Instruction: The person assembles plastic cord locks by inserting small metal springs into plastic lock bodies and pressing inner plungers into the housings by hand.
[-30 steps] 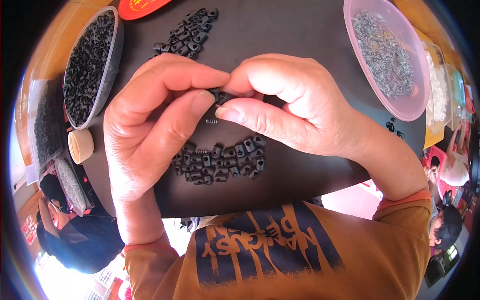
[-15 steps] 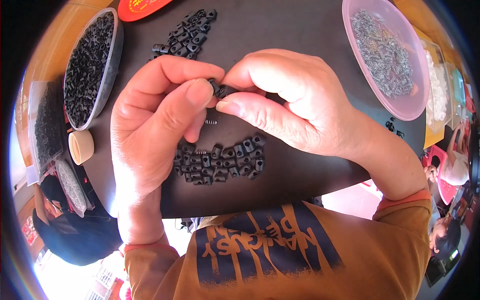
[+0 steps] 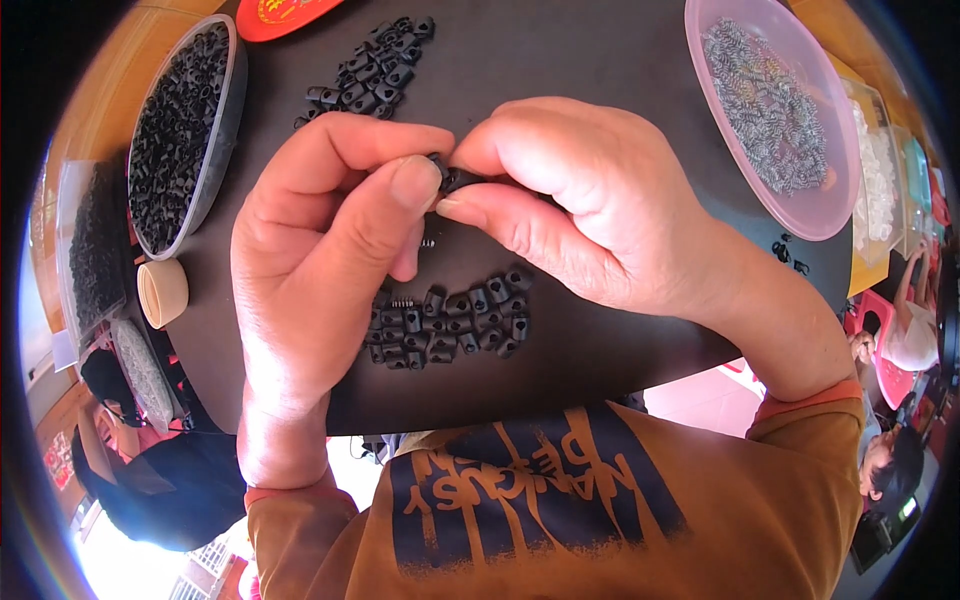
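Note:
Both thumbs and forefingers meet over the table. My left hand (image 3: 325,225) pinches a small black plastic cord lock (image 3: 450,180), mostly hidden by the fingertips. From the other side my right hand (image 3: 600,205) pinches the same cord lock. Just below the fingers lies a small metal spring (image 3: 428,243), partly covered by my left hand. Nearer me, rows of black cord lock pieces (image 3: 460,320) lie close together, with another spring (image 3: 402,303) among them. Beyond my left hand is a loose pile of black cord lock pieces (image 3: 370,75).
A clear tub (image 3: 238,90) of black parts and a beige tape roll (image 3: 163,293) stand at left. On the right are a pink bowl (image 3: 845,190) of springs and a few black bits (image 3: 790,255). A red plate (image 3: 285,15) sits at the far edge. Other people work at both sides.
My left hand has shifted slightly right, closer to my right fingertips, and now hides more of the cord lock and the loose spring. A person at the left has moved.

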`<state>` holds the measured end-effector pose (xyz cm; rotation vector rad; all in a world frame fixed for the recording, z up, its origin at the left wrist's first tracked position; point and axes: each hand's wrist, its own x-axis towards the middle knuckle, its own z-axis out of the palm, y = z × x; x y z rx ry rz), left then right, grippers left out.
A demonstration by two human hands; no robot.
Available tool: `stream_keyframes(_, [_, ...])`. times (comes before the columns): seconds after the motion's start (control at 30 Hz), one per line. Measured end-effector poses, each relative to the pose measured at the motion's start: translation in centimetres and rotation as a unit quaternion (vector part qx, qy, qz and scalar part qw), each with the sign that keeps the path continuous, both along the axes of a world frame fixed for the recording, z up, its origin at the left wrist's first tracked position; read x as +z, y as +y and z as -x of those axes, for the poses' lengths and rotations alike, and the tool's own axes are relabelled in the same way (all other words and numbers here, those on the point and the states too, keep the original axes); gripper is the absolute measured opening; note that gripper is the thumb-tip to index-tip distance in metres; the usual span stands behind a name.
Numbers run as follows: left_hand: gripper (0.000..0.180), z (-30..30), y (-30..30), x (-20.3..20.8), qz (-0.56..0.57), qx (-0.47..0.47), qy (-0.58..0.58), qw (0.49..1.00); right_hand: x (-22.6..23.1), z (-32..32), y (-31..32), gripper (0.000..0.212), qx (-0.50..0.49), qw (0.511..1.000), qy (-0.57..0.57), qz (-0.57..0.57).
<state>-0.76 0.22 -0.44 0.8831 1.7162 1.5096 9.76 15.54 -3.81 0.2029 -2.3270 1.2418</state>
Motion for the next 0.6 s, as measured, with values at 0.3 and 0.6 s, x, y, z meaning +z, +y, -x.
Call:
stream_keyframes(0.3, [0.021, 0.3, -0.2, 1.3, 0.045, 0.0, -0.018, 0.999, 0.4, -0.1, -0.1, 0.015, 0.012, 1.0, -0.006, 0.006])
stream_keyframes(0.6, [0.014, 0.1, -0.1, 1.5, 0.066, 0.004, 0.017, 0.998, 0.3, -0.4, -0.6, 0.014, 0.002, 1.0, -0.013, -0.023])
